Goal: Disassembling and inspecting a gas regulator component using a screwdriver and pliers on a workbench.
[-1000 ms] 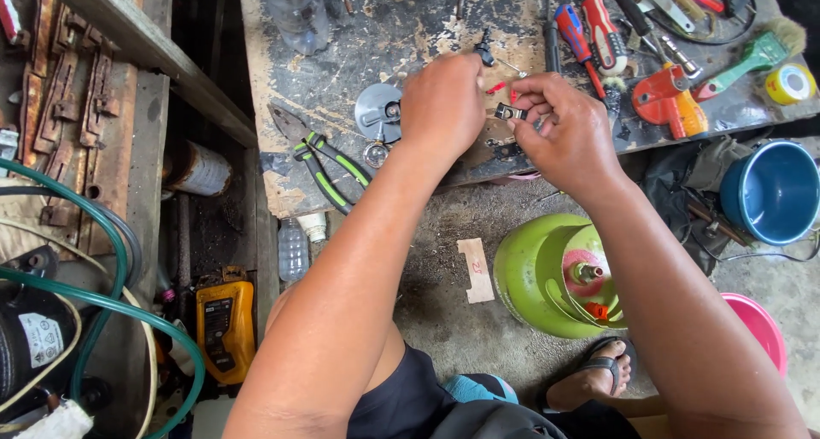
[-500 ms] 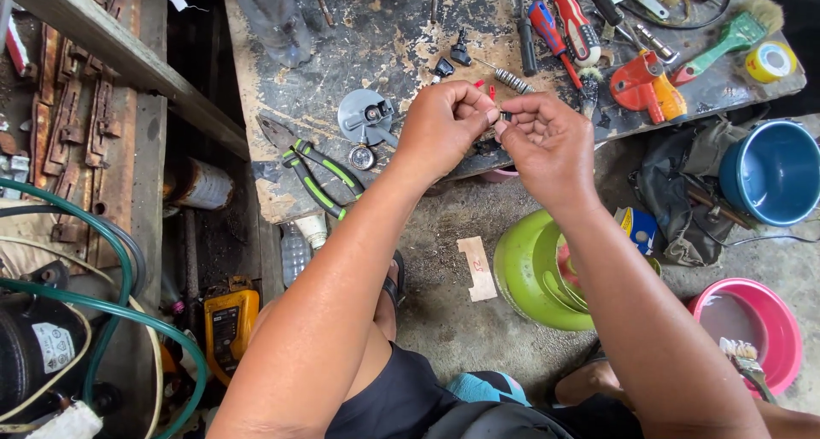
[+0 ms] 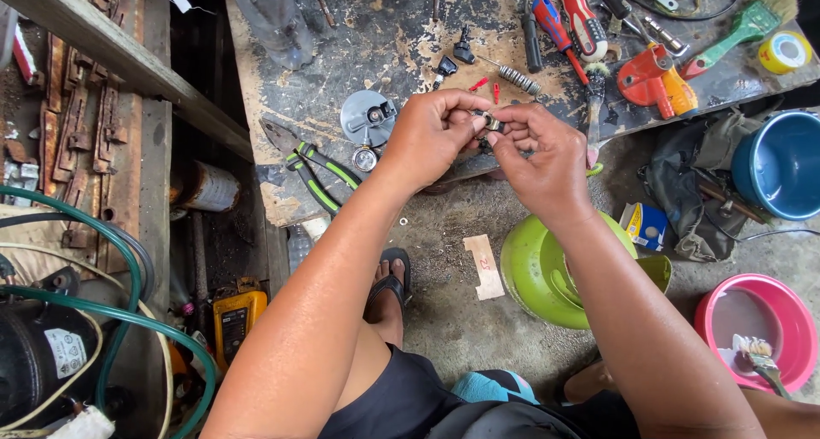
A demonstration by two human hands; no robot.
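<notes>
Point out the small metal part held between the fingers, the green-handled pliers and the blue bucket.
small metal part (image 3: 492,123), head view, its middle between the fingertips.
green-handled pliers (image 3: 309,167), head view, near the pivot.
blue bucket (image 3: 781,166), head view, inner wall.

A scarred, grimy wooden workbench (image 3: 359,55) carries green-handled pliers (image 3: 309,167), a round grey metal disc (image 3: 368,116), red-handled screwdrivers (image 3: 571,19), a spring (image 3: 519,79) and a clear plastic bottle (image 3: 278,16). A green brush (image 3: 739,25) and a yellow tape roll (image 3: 784,51) lie at its far end.

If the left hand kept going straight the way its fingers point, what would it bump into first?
The left hand points rightward, so it would meet the right hand almost at once: both pinch the same small metal part. Depth looks matched, though I can't be certain.
</notes>
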